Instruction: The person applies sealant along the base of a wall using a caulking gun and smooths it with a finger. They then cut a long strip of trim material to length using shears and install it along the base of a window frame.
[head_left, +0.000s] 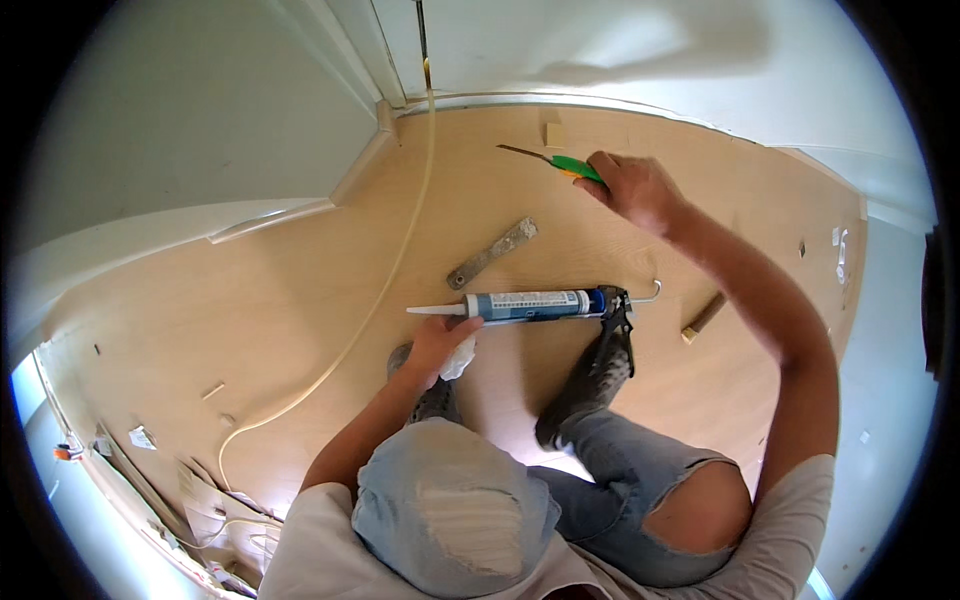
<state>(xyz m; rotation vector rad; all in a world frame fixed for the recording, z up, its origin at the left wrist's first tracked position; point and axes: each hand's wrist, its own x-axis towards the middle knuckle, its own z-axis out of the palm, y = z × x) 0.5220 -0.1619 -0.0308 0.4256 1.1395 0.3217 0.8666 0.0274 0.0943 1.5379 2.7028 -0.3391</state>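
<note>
My right hand (628, 190) grips a green and yellow-handled knife (578, 168), its thin blade pointing left over the floor. My left hand (440, 342) is wrapped round the front of a caulking gun (616, 310) loaded with a blue-and-white tube (525, 307); its white nozzle (428, 310) points left. A crumpled white cloth or paper (458, 358) is bunched in the same hand, below the tube. Just beyond the gun, a stained, flat metal scraper (492, 252) lies on the light wood floor (300, 260).
A pale hose or cable (385, 290) crosses the floor from the back wall. A brown-handled tool (705, 315) lies right, a small block (553, 135) at back. White walls and trim (270, 225) surround me; debris (225, 530) lies lower left. My knees and shoes are below.
</note>
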